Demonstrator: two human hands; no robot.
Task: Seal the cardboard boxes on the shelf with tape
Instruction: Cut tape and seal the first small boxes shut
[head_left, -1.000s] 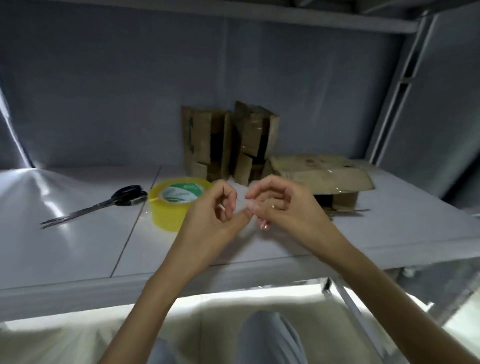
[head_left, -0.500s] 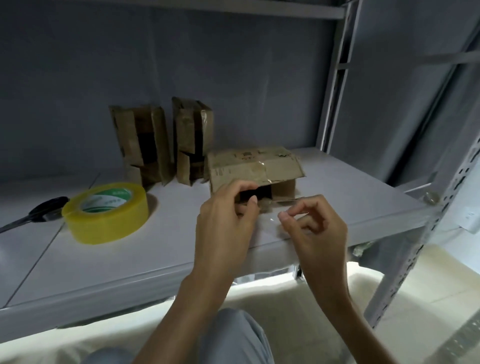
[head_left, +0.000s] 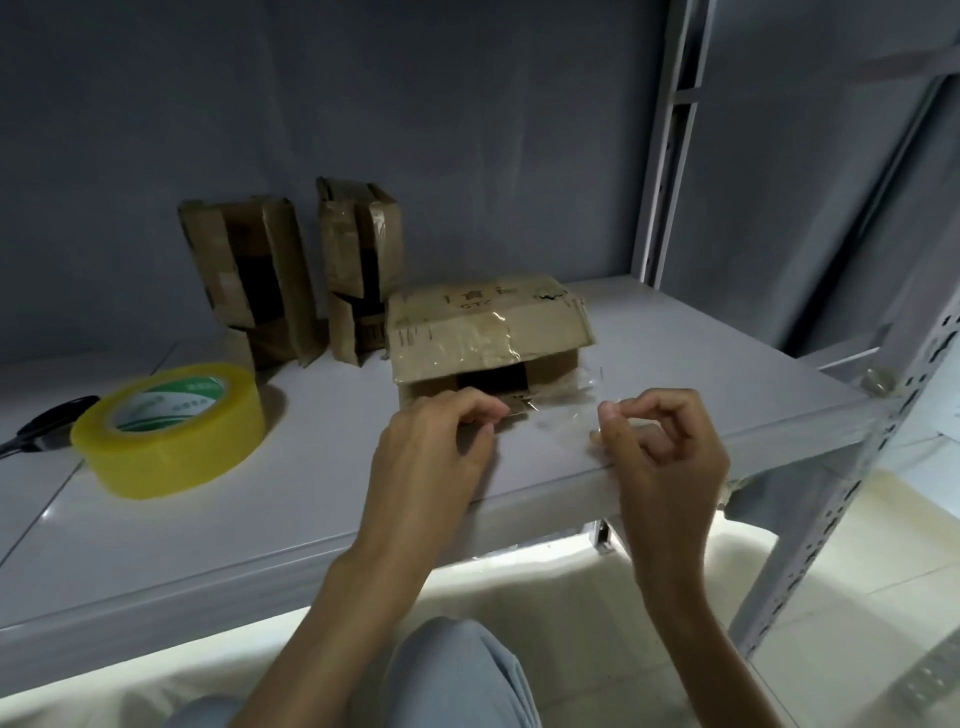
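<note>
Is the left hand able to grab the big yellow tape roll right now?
Probably not yet. The left hand is busy pinching one end of a clear tape strip that the right hand holds too. The yellow tape roll sits close on the shelf with nothing between, so once the hand lets go, likely yes.

My black-handled scissors (head_left: 49, 422) are cut off by the left edge and partly hidden behind the yellow roll of packing tape (head_left: 171, 434), so only the handles show. The clear strip of tape (head_left: 550, 423) stretched between my left hand (head_left: 436, 441) and right hand (head_left: 660, 447) is nearly invisible, and I cannot tell exactly where its ends sit under my fingertips. My left fingers cover the lower front flap of the flat brown cardboard box (head_left: 488, 332), whose printed marks are too blurred to read.
</note>
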